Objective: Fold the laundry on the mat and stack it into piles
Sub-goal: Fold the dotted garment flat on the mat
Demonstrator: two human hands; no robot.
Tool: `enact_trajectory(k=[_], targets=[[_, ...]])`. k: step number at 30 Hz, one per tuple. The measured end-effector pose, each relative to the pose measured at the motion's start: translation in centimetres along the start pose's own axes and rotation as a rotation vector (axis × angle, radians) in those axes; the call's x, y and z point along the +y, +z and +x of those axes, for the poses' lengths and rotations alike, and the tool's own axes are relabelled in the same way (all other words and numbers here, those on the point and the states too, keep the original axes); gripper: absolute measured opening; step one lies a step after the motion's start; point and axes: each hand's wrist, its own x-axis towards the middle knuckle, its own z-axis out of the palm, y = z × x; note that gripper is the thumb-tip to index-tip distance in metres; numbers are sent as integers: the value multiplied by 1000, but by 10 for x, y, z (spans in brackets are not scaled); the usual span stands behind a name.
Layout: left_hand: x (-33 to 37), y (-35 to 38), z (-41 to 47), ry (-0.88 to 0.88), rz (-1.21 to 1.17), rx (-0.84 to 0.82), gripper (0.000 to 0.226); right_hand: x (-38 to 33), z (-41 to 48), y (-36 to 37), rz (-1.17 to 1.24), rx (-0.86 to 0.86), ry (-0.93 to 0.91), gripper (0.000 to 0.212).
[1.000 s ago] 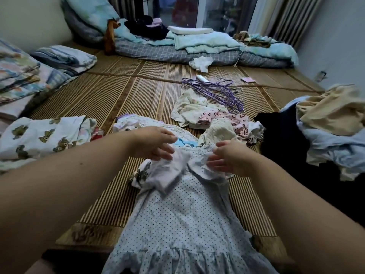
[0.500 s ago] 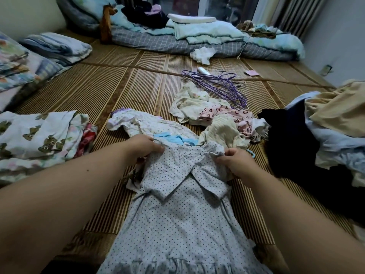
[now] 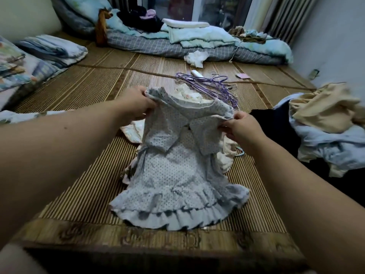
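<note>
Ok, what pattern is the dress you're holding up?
The dress: pale blue-grey with small dark dots, clearest in head view.

Tangled purple wire hangers (image 3: 209, 86) mid-floor, a white tube (image 3: 197, 73) just behind them, a small pink slip (image 3: 243, 76) off to their right. Along the far end, a grey checked quilt (image 3: 158, 47) under rumpled teal blankets (image 3: 197, 34), a brown plush toy (image 3: 101, 26) upright at its left end. At left, folded striped bedding (image 3: 53, 50).

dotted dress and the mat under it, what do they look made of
The dotted dress: thin soft fabric, probably cotton, matte; it drapes limply and ruffles at the hem. The mat: thin bamboo-like strips, slight sheen; fine parallel ribs show.
</note>
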Motion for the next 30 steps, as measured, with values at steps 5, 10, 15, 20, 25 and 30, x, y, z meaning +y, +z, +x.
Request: enact_trajectory(k=[5,10,15,20,25,30], targets=[[-30,5,-40,82,320,-119,9,32,-41,-8,-265,-34,-60,10],[-72,2,-87,70,448,-358,10,61,-87,-19,-478,-184,-48,13],[-96,2,-110,9,717,-610,14,82,-105,-23,-786,-412,93,19],[-107,20,-92,1,608,-189,10,79,-106,5,-870,-71,-174,20],[-114,43,-73,-252,440,-117,88,93,-104,36,-1018,-366,-174,90],[-115,45,-75,-371,362,-183,65,113,-104,21,-1061,-544,57,112]])
